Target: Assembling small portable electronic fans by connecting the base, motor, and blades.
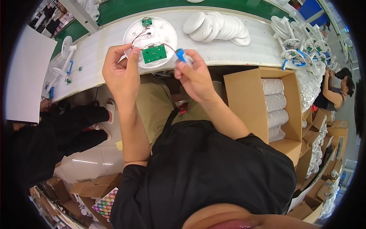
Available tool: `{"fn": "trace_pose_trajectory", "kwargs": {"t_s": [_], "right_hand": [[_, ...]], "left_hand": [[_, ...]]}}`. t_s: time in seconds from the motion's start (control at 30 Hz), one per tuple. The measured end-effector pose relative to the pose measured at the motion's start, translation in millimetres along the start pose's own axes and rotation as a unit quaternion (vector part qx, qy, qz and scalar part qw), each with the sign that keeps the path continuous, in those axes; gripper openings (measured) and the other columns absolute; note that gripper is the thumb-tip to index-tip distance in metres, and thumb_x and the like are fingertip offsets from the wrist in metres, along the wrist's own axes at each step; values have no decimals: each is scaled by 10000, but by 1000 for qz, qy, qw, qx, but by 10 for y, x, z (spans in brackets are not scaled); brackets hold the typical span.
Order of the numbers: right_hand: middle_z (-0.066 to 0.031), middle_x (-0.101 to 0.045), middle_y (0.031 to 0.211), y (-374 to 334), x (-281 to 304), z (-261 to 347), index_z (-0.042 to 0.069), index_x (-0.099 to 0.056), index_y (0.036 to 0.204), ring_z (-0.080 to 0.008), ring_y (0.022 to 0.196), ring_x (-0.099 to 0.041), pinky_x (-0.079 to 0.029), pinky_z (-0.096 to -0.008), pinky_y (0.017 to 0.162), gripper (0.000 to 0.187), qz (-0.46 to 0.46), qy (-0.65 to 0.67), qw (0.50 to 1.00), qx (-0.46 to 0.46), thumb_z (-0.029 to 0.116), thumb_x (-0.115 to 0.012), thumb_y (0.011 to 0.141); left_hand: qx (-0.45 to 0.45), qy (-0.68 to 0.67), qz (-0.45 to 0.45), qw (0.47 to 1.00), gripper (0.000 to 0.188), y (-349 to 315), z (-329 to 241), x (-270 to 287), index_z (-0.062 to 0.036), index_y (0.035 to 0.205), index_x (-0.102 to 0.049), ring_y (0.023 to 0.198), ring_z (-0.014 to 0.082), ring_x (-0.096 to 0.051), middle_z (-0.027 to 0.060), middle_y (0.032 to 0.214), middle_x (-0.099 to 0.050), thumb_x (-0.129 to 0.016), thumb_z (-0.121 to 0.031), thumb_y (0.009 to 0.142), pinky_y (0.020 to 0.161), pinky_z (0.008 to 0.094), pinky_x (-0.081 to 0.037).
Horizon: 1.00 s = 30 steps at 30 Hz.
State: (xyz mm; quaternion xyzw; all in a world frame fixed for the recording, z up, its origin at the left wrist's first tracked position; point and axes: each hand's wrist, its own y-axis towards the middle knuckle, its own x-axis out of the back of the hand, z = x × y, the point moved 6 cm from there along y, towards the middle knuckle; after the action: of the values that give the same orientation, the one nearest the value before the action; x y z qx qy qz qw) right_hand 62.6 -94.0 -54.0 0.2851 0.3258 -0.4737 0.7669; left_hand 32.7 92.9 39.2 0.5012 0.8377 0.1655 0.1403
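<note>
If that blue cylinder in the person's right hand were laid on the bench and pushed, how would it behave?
The blue cylinder would probably roll, given its rounded, tubular shape. The thin wire reaching toward it from the green board curves loosely, so it would likely flex rather than brace it.

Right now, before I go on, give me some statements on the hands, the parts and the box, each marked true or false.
1. The right hand holds a blue cylinder. True.
2. The left hand is at the left side of the white round plate. True.
3. The larger green board lies apart from the plate. False: it lies on the plate.
4. The overlapping white discs lie right of the plate. True.
5. The cardboard box is closed. False: it is open, with white round pieces stacked inside.
</note>
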Motion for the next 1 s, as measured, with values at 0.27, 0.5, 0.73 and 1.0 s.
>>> {"fn": "trace_pose_trajectory", "kwargs": {"t_s": [0.27,0.5,0.73,1.0], "right_hand": [[-107,-676,1077,147,-422,732,-13,-618,1151,-180,980,-670,-541,-307,887,248,33,-264,916,300,27,-708,924],[-123,-665,1035,375,-874,885,-14,-662,1131,-164,881,-654,-510,-280,742,239,125,-555,797,203,12,-703,897],[-77,-674,943,394,-938,872,31,-714,1131,-204,767,-630,-475,-300,680,298,103,-595,762,234,57,-748,837],[-90,-604,1101,448,-894,768,86,-792,989,-195,963,-581,-460,-308,762,193,78,-663,684,295,85,-789,796]], "left_hand": [[9,-2,23,1000,132,-133,-34,-52,24,1044,-633,687,18,-570,45,879,-678,-686,14,923,566,173,-385],[14,-1,33,999,111,-180,-67,-65,24,1044,-627,706,21,-589,56,849,-697,-647,20,935,565,180,-413],[3,-7,23,1000,99,-144,-60,12,34,1040,-618,709,40,-627,92,944,-703,-614,34,941,577,194,-465],[-5,-30,20,999,89,-116,-38,56,28,1026,-624,709,31,-615,72,944,-697,-646,11,941,566,177,-445]]}}
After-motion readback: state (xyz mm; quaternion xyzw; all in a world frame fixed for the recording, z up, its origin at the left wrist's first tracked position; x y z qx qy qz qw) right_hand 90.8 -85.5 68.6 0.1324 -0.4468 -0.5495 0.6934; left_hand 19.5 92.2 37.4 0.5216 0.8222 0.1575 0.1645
